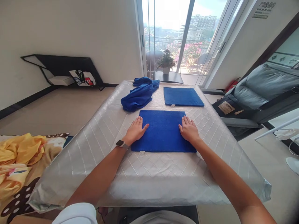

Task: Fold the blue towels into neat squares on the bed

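A blue cloth [164,132] lies flat as a neat rectangle on the quilted silver table cover, a small white tag at its near left edge. My left hand [136,129] rests on its left side, fingers stretched out and thumb on the fabric. On the right side my right hand [188,128] lies flat in the same way, its fingers pointing away from me. Beyond them sits a second flat blue cloth [183,96], also with a white tag. A crumpled blue cloth [140,93] is heaped at the far left of the table.
The silver table cover [161,183] hangs over the edges. A potted plant [166,62] stands on a chair by the glass door. To the right is a grey recliner [263,84]; at lower left, yellow fabric [22,147] lies on patterned bedding.
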Demonstrator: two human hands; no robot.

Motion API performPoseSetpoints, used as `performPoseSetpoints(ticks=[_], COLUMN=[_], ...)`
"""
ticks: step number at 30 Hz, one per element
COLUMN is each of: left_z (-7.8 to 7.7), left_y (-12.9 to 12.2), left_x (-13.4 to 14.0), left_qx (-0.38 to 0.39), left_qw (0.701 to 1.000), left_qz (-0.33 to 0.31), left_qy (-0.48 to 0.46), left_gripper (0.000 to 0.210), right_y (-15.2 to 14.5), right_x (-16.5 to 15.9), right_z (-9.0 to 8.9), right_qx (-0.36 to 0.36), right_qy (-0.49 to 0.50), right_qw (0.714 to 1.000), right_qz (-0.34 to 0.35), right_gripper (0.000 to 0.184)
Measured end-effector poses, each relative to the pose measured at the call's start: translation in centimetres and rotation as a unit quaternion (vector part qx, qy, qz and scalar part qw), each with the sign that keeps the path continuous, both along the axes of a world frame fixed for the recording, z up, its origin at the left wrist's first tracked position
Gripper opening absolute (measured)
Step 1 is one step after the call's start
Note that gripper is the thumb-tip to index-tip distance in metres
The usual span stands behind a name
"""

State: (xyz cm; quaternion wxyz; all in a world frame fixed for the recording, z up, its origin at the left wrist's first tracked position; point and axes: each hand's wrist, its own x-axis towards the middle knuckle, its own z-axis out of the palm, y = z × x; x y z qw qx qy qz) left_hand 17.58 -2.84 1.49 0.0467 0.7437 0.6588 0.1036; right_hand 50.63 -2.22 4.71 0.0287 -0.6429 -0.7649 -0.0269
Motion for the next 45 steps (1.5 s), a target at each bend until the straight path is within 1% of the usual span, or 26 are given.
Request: performPoseSetpoints(ticks=[3, 6, 8, 11, 13, 14, 16, 19, 21, 23, 25, 27, 28, 30, 31, 33, 35, 37, 39, 41, 43, 45], left_z=[0.0, 0.3, 0.7, 2.0, 3.1, 3.6, 4.6, 5.3, 5.2, 4.7, 3.8, 2.8, 2.4, 1.7, 1.5, 1.4, 1.3, 0.9, 0.4, -0.3, -0.7, -0.8], left_y=[-0.1, -0.1, -0.3, -0.9, -1.6, -2.0, -2.8, -3.5, -3.3, -2.5, -1.2, -0.1, 0.3, 0.7, 0.6, 0.0, -0.9, -2.0, -3.2, -4.3, -5.3, -5.9], left_x=[0.1, 0.1, 0.2, 0.6, 1.7, 2.5, 5.0, 10.4, 14.3, 17.8, 20.4, 21.5, 21.5, 20.5, 19.6, 16.8, 13.1, 8.8, 4.8, 1.5, -0.4, -1.0], left_qx=[-0.003, -0.010, -0.004, 0.055, 0.110, 0.130, 0.148, 0.142, 0.131, 0.123, 0.108, 0.077, 0.060, 0.034, 0.029, 0.023, 0.014, 0.003, 0.001, 0.012, 0.023, 0.017], left_qw=[1.000, 1.000, 1.000, 0.998, 0.994, 0.990, 0.981, 0.958, 0.947, 0.943, 0.947, 0.955, 0.959, 0.965, 0.968, 0.971, 0.974, 0.980, 0.988, 0.994, 0.996, 0.997], left_qz=[-0.006, -0.003, 0.002, 0.000, -0.026, -0.051, -0.127, -0.247, -0.293, -0.308, -0.302, -0.288, -0.278, -0.258, -0.250, -0.236, -0.225, -0.198, -0.152, -0.108, -0.084, -0.078], left_qy=[0.007, 0.011, 0.012, 0.013, 0.005, -0.002, -0.015, -0.013, -0.005, -0.005, -0.009, -0.013, -0.014, -0.012, -0.010, -0.002, 0.007, 0.018, 0.029, 0.031, 0.025, 0.018], left_gripper=[0.091, 0.091, 0.088, 0.084, 0.079, 0.076, 0.071, 0.070, 0.071, 0.072, 0.073, 0.073, 0.073, 0.074, 0.075, 0.077, 0.076, 0.076, 0.078, 0.078, 0.078, 0.081], right_y=[-1.3, -2.4, -2.8, -3.0, -2.9, -2.9, -3.0, -3.2, -3.4, -3.6, -3.8, -3.8, -3.8, -3.7, -3.7, -3.6, -3.5, -3.5, -3.4, -3.3, -3.2, -3.2], right_x=[0.0, 0.3, 0.6, 1.0, 1.0, 1.0, 1.0, 0.8, 0.8, 0.8, 0.8, 0.8, 0.8, 0.7, 0.7, 0.6, 0.6, 0.6, 0.6, 0.7, 0.8, 0.8], right_z=[0.3, -0.4, -1.1, -1.7, -1.7, -1.6, -1.4, -1.1, -1.0, -0.9, -0.9, -0.9, -0.9, -1.0, -1.0, -1.0, -1.1, -1.1, -1.1, -1.2, -1.2, -1.1], right_qx=[-0.049, -0.063, -0.066, -0.072, -0.074, -0.075, -0.076, -0.073, -0.068, -0.066, -0.064, -0.059, -0.055, -0.053, -0.053, -0.054, -0.056, -0.058, -0.061, -0.067, -0.073, -0.076], right_qy=[0.007, 0.023, 0.031, 0.039, 0.043, 0.044, 0.049, 0.056, 0.053, 0.044, 0.036, 0.036, 0.039, 0.048, 0.052, 0.059, 0.065, 0.070, 0.073, 0.071, 0.064, 0.053], right_qw=[0.999, 0.998, 0.997, 0.997, 0.996, 0.996, 0.996, 0.996, 0.996, 0.997, 0.997, 0.997, 0.998, 0.997, 0.997, 0.997, 0.996, 0.996, 0.995, 0.995, 0.995, 0.996], right_qz=[0.008, -0.001, -0.008, -0.005, -0.002, -0.001, 0.002, 0.005, 0.005, 0.009, 0.017, 0.022, 0.021, 0.014, 0.010, 0.003, 0.000, 0.000, 0.002, 0.002, 0.003, 0.005], right_gripper=[0.069, 0.073, 0.072, 0.070, 0.071, 0.071, 0.071, 0.070, 0.068, 0.065, 0.064, 0.064, 0.064, 0.063, 0.063, 0.064, 0.066, 0.067, 0.067, 0.067, 0.067, 0.068])
